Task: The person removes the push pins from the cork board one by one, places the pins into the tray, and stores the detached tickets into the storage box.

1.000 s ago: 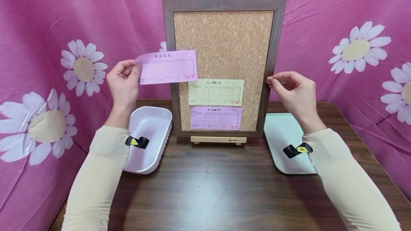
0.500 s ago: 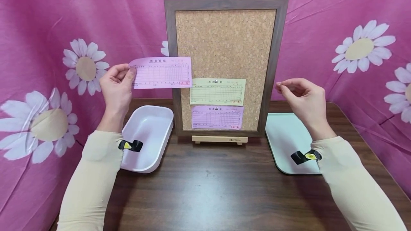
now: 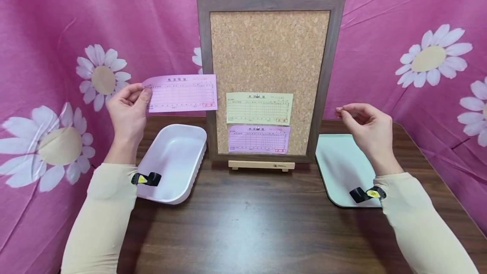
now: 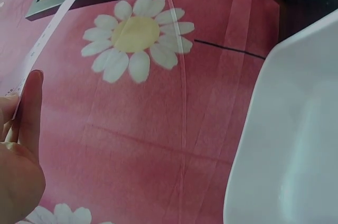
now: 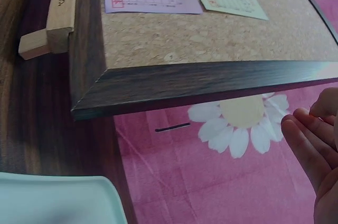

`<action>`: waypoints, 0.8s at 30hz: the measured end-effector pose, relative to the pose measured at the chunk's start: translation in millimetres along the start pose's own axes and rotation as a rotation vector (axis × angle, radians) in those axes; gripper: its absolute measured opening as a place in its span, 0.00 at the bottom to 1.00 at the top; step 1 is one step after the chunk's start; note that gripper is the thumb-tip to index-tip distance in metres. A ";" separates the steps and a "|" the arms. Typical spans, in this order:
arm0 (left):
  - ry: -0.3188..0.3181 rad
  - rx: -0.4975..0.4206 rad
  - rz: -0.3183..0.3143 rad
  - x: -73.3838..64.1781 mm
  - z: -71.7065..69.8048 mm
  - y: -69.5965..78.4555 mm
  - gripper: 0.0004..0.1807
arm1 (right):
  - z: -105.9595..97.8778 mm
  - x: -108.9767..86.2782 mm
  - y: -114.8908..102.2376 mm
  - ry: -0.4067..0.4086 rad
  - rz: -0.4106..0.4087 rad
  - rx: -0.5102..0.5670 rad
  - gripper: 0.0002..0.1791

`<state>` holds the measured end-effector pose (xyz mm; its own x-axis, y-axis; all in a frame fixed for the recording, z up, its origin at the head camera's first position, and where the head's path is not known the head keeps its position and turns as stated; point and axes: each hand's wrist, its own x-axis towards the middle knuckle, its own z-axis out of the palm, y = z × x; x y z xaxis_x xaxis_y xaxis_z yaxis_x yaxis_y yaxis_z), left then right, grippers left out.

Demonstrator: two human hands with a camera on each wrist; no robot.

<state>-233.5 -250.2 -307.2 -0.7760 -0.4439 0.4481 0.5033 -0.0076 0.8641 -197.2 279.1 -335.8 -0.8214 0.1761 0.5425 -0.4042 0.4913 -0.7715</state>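
Observation:
A pink receipt slip (image 3: 182, 93) is pinched at its left edge by my left hand (image 3: 128, 111), held up left of the cork board (image 3: 270, 50) and overlapping its frame in the head view. In the left wrist view the slip (image 4: 53, 28) shows nearly edge-on. To the right of the board, my right hand (image 3: 370, 136) is raised with thumb and index fingertips pinched together on something tiny, mostly hidden; I cannot tell its kind. On the board, a yellow-green slip (image 3: 260, 109) hangs above another pink slip (image 3: 258, 139), each fixed by a pushpin near its top.
A white tray (image 3: 173, 162) stands on the wooden table (image 3: 243, 223) below my left hand. Below my right hand lies a pale green tray (image 3: 340, 164). The board leans on a small wooden stand (image 3: 261, 165). Behind hangs a pink flowered cloth (image 3: 160, 20).
My left hand has moved left and down with the pink slip, drawing it away from the board. My right hand has moved right and down, away from the board's frame.

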 end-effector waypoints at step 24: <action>-0.024 0.294 -0.243 -6.3 -48.6 -20.3 0.09 | -7.0 -23.1 36.7 -0.050 0.086 -0.130 0.09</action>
<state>-220.3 -290.8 -338.8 -0.8699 -0.4395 0.2239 0.1752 0.1491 0.9732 -190.3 299.0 -374.3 -0.8710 0.1808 0.4567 -0.2791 0.5830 -0.7630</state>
